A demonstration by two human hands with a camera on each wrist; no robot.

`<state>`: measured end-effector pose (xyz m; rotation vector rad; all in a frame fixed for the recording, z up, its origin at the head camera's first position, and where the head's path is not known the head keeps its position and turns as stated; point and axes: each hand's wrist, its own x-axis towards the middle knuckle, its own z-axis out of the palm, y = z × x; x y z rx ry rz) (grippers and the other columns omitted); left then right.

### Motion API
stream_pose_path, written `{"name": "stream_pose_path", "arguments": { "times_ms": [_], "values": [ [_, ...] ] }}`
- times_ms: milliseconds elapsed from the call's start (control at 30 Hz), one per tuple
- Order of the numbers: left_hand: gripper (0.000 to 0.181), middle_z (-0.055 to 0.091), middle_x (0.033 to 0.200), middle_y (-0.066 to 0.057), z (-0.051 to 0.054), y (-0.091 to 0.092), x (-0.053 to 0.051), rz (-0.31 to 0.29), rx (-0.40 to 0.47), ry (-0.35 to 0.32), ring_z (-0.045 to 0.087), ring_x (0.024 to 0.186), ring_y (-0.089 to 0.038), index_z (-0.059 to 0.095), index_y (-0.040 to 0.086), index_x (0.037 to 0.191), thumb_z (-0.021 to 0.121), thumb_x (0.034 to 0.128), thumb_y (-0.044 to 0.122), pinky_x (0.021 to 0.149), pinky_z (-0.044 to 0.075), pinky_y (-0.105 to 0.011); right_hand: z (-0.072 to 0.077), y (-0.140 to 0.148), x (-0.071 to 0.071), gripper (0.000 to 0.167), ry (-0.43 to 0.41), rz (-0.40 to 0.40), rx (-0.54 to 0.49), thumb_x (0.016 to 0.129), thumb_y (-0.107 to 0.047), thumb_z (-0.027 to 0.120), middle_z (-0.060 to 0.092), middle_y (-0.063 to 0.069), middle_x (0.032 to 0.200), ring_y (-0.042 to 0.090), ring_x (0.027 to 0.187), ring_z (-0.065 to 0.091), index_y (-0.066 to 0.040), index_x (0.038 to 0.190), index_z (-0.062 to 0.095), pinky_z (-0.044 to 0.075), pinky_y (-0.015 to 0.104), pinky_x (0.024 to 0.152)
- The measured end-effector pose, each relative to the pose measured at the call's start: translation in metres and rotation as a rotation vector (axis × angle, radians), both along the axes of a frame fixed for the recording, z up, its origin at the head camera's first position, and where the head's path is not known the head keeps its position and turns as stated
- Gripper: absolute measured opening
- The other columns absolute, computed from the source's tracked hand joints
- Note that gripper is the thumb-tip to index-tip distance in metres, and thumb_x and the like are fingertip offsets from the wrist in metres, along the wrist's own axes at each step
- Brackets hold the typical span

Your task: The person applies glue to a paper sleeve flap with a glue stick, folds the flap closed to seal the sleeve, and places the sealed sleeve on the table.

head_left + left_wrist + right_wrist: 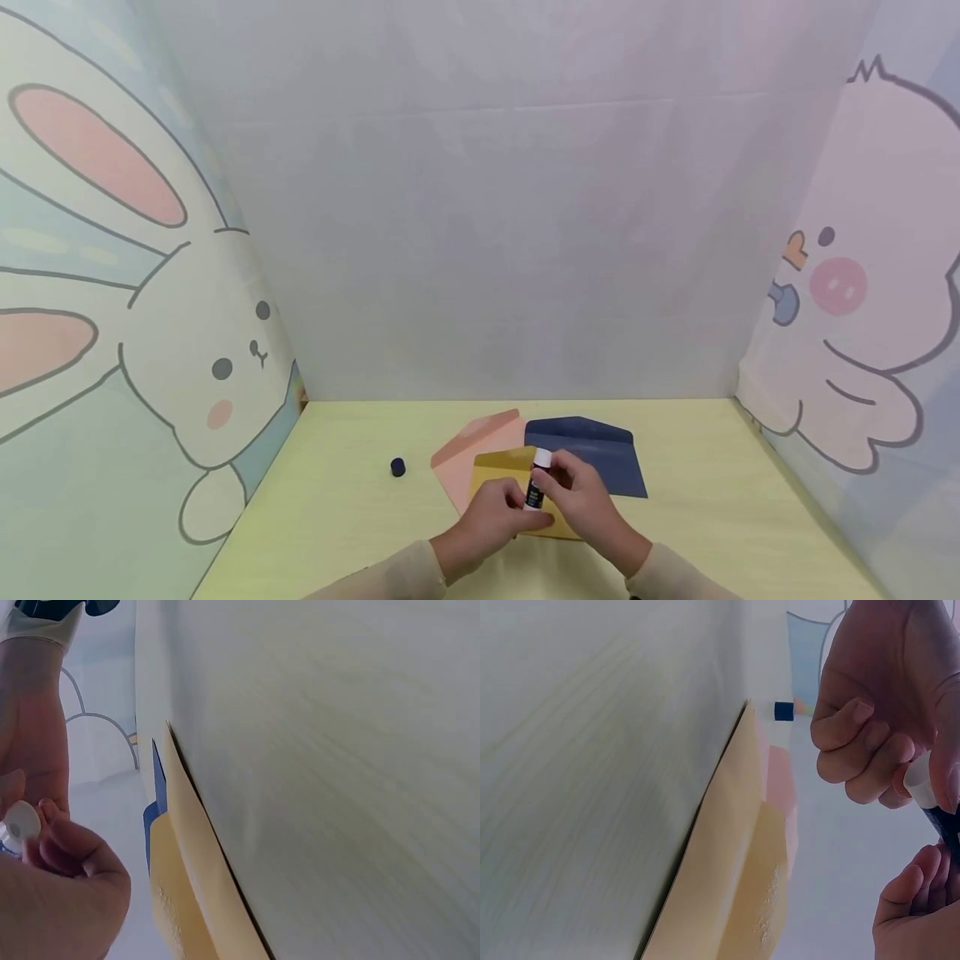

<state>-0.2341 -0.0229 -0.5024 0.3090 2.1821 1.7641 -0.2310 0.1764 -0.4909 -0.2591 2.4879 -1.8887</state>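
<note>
A glue stick [535, 493] with a dark label and white ends is held between both hands, over a yellow envelope [497, 468]. The left hand [489, 518] pinches its white lower end [921, 782] with thumb and fingers. Higher up, the right hand [591, 502] grips the dark body. The envelope's flap stands open, and whitish crumbs of glue [768, 907] cling to it in the wrist views. A dark blue cap [397, 467] lies apart on the table, left of the envelopes.
Behind the yellow envelope lie a pink envelope [474, 446] on the left and a navy envelope [600, 457] on the right, flaps open. The pale yellow table [337, 517] meets a grey back wall [510, 250] and cartoon-printed side walls.
</note>
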Motion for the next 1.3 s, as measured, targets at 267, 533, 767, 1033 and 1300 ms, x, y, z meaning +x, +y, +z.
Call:
{"name": "stream_pose_path", "arguments": {
  "times_ms": [267,533,767,1033,1300],
  "values": [
    [0.052,0.055,0.076,0.004,0.0,0.004,0.002,0.03,-0.034,0.039,0.05,0.07,-0.014,0.052,0.018,0.076,0.102,0.0884,0.011,0.06,0.037,-0.023,-0.003,0.0,-0.001,0.019,0.035,0.042,0.004,0.116,-0.019,0.077,0.069,0.009,0.103,0.009,0.085,0.059,0.0,0.118,0.073,0.052,0.023,0.077],
    [0.029,0.064,0.083,0.003,0.001,-0.001,0.0,-0.078,0.028,-0.034,0.056,0.073,-0.015,0.066,0.012,0.095,0.091,0.1061,0.023,0.066,0.049,-0.027,-0.001,0.007,0.001,0.021,0.019,0.027,0.002,0.12,-0.022,0.071,0.071,0.008,0.105,0.013,0.088,0.061,-0.001,0.12,0.071,0.055,0.025,0.079],
    [0.042,0.074,0.119,0.0,-0.003,-0.013,-0.006,-0.281,0.153,-0.216,0.066,0.104,-0.015,0.077,-0.001,0.143,0.059,0.1253,0.033,0.082,0.057,-0.026,0.0,0.012,-0.001,0.028,-0.011,0.02,-0.041,0.122,-0.023,0.068,0.072,0.013,0.11,0.012,0.092,0.061,0.004,0.128,0.073,0.055,0.026,0.083],
    [0.05,0.078,0.131,-0.001,-0.007,-0.018,-0.004,-0.378,0.261,-0.292,0.069,0.109,-0.012,0.072,-0.004,0.151,0.051,0.1277,0.034,0.087,0.057,-0.025,0.001,0.011,-0.002,0.035,-0.03,0.052,-0.069,0.123,-0.023,0.065,0.077,0.024,0.131,0.011,0.108,0.068,0.009,0.137,0.072,0.06,0.023,0.1],
    [0.045,0.079,0.117,0.001,-0.009,-0.014,-0.002,-0.278,0.235,-0.237,0.069,0.104,-0.013,0.075,-0.009,0.145,0.057,0.1261,0.028,0.084,0.058,-0.024,0.003,0.01,-0.002,0.038,-0.02,0.055,-0.072,0.122,-0.023,0.066,0.078,0.026,0.138,0.009,0.113,0.071,0.009,0.142,0.071,0.062,0.022,0.104]
  ]
}}
